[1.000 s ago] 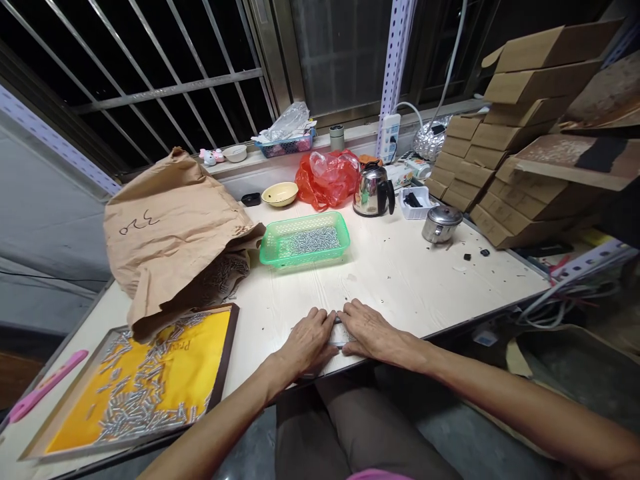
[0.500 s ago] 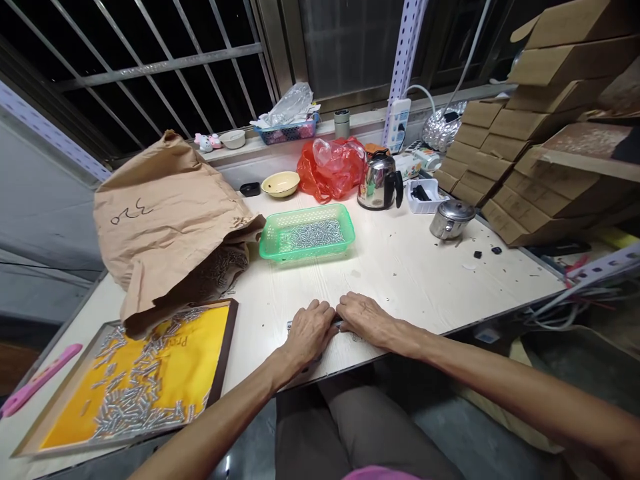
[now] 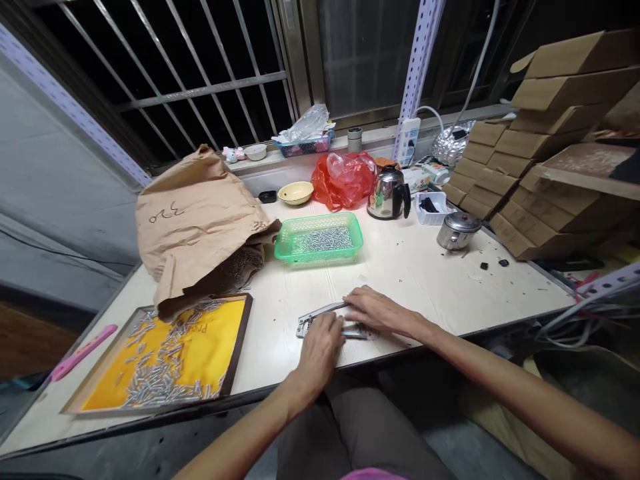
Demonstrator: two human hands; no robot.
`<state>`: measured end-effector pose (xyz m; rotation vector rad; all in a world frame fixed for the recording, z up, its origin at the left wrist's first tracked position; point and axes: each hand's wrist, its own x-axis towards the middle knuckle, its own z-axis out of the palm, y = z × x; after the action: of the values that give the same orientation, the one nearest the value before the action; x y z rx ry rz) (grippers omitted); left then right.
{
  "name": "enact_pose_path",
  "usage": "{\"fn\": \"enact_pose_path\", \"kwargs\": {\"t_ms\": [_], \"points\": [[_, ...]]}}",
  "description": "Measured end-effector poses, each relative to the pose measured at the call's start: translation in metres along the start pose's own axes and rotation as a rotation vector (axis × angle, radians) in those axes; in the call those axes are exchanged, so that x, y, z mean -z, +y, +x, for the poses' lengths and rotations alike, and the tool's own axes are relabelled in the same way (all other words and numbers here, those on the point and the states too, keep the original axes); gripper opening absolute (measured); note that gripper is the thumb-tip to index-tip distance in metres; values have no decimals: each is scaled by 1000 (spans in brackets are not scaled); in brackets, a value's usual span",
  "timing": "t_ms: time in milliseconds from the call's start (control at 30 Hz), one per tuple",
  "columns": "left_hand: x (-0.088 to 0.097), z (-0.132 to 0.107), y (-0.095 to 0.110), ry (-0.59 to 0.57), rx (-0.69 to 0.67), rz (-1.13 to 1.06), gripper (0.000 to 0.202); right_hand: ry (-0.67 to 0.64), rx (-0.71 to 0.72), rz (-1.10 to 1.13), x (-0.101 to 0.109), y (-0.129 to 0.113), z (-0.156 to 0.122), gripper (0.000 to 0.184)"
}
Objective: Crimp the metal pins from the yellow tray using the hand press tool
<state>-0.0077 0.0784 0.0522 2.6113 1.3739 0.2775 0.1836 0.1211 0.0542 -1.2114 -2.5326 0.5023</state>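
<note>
Near edge of table (image 3: 425,280), 6 o'clock: both hands on a hinged metal hand tool (image 3: 320,311), lying flat on the wood with its upper arm swung open toward 10 o'clock.

Left hand (image 3: 320,343): palm down over the tool's lower bar, fingers loose and laid flat, not clenched. It looked to be pinning the tool against the tabletop so it could not slide.

Right hand (image 3: 373,310): came in from 3 o'clock, fingers stretched along the tool's right end. Thumb hidden beneath (could not tell whether it pinched the metal or merely rested on it).

Around the hands:
- 12 o'clock, near: green plastic basket (image 3: 350,250) with a layer of small metal pins (image 3: 323,239), probably kept within arm's reach.
- 10 o'clock: big brown paper sack (image 3: 200,220), slumped on its side, mouth open over a yellow framed tray (image 3: 220,333); more pins (image 3: 155,380) scattered on the tray at 8 o'clock, as if the tray were set there to catch the spill.
- 9 o'clock, far edge: pink strip-like object (image 3: 80,352), kind unclear.
- 1 o'clock: steel kettle (image 3: 389,193), red plastic bag (image 3: 343,180), yellow bowl (image 3: 295,193), all pushed back toward the window sill.
- 2 o'clock: small lidded steel pot (image 3: 457,230); beyond it stacked cardboard boxes (image 3: 520,173).
</note>
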Motion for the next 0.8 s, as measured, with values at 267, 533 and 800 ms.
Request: {"fn": "enact_pose_path", "kwargs": {"t_ms": [267,533,800], "points": [[-21,-22,42,72,-14,-181,25,39,-135,-148,-10,9,31,12],[-17,-26,42,105,-13,-322,27,24,-52,-199,-4,-24,51,16],[-41,-88,20,279,-153,-332,23,-117,451,-294,-49,-96,54,13]]}}
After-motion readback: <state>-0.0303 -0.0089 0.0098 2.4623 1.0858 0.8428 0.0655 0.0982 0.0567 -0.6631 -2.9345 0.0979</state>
